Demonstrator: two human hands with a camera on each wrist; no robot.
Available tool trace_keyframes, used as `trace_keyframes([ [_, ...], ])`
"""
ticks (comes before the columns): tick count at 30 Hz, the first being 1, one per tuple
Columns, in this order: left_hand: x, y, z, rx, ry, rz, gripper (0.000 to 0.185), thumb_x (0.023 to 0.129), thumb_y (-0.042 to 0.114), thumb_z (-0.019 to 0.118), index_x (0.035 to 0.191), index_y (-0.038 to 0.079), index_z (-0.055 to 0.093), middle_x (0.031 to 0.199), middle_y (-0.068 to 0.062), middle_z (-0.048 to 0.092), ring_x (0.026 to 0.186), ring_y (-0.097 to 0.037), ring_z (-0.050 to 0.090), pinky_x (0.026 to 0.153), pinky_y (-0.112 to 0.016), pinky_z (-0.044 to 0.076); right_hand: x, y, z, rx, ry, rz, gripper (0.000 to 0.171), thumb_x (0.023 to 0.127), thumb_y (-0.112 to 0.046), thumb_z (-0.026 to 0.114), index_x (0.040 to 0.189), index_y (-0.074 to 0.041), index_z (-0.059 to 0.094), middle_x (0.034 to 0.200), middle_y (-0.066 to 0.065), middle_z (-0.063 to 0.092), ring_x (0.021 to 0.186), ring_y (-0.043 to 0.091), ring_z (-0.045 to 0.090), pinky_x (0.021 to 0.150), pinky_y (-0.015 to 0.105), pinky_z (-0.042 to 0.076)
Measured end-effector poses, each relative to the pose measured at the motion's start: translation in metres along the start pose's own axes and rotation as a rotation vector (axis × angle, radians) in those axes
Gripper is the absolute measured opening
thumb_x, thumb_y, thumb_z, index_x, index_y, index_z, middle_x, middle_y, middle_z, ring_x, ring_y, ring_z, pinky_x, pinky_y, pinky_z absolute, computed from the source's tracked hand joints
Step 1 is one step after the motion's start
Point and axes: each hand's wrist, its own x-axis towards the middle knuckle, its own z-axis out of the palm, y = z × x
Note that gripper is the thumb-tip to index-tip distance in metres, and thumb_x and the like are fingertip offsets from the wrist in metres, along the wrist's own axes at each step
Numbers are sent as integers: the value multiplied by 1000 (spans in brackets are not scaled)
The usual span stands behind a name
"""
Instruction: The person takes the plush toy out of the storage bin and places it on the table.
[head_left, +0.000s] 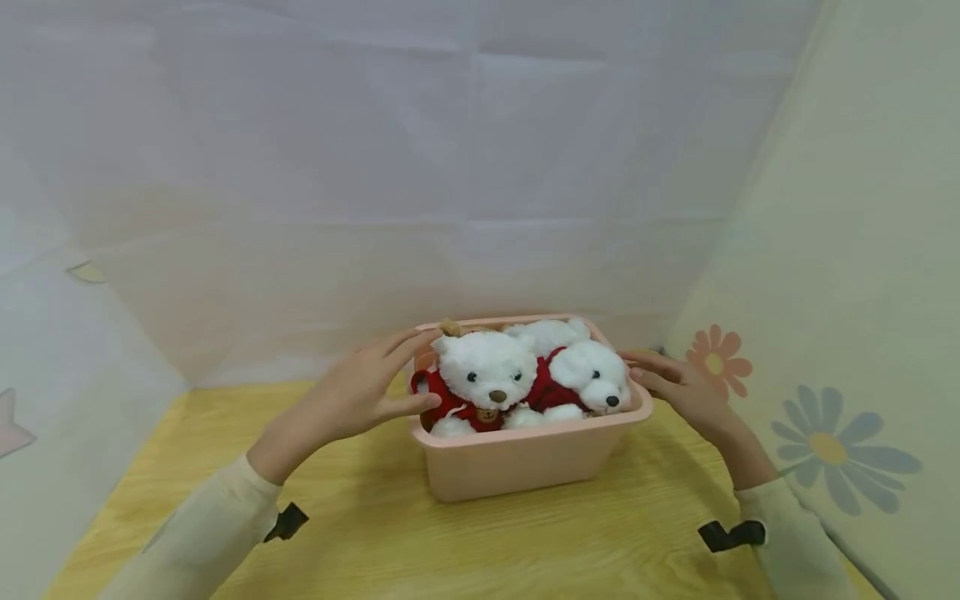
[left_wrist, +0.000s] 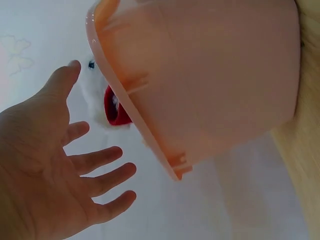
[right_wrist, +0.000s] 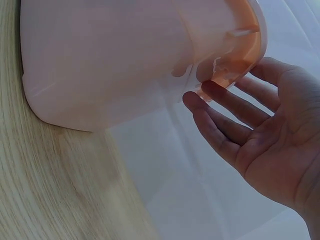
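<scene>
Pink plastic bin (head_left: 517,462) w/ two white plush bears (head_left: 487,375), mid-table, toward the back edge.
My left hand (head_left: 352,392) & right hand (head_left: 686,387) flank its short sides, fingers straight, gripping nothing. Bin looks light, stiff, smooth-walled; I'd hold under the rim lip each side. Bears soft, may shift.

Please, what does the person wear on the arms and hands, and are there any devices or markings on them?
Both hands, the left hand and the right hand, are bare: no gloves, and no rings show. Each arm has a long cream sleeve ending at the wrist. A small black clip-like part sits under the left wrist, another black part under the right. No markings show.
</scene>
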Motion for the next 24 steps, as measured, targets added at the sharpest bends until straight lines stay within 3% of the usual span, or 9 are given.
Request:
trace_keyframes([
  [6, 23, 5, 3, -139, 1, 51, 80, 94, 56, 68, 160, 28, 34, 158, -4, 39, 141, -24, 40, 108, -54, 38, -1, -3, -1, 13, -13, 7, 39, 110, -24, 52, 148, -20, 55, 149, 7, 49, 129, 15, 53, 96, 25, 48],
  [12, 36, 7, 6, -244, -66, -11, 78, 93, 54, 71, 157, 21, 41, 158, -2, 39, 145, -23, 34, 112, -51, 34, 0, -6, -1, 3, -14, 18, 39, 110, -26, 51, 148, -21, 55, 147, 7, 50, 126, 17, 56, 95, 25, 48],
  [16, 44, 8, 9, -301, -79, -7, 76, 93, 53, 72, 157, 26, 41, 155, 1, 42, 145, -25, 33, 109, -53, 37, -1, -7, -1, 2, -27, 25, 40, 110, -27, 49, 149, -20, 53, 147, 9, 49, 126, 17, 56, 96, 25, 48],
  [20, 50, 8, 14, -315, -64, 33, 74, 92, 54, 71, 156, 33, 40, 150, 1, 48, 141, -30, 37, 104, -58, 39, -2, -9, -2, -9, -36, 31, 41, 111, -29, 48, 151, -20, 51, 148, 11, 49, 126, 18, 56, 97, 25, 46],
  [24, 53, 10, 15, -269, -67, 12, 77, 91, 59, 71, 157, 33, 41, 150, -2, 47, 137, -31, 39, 103, -58, 40, -1, -10, -1, 1, -25, 48, 40, 110, -30, 50, 149, -23, 53, 146, 8, 51, 126, 20, 56, 97, 25, 47],
])
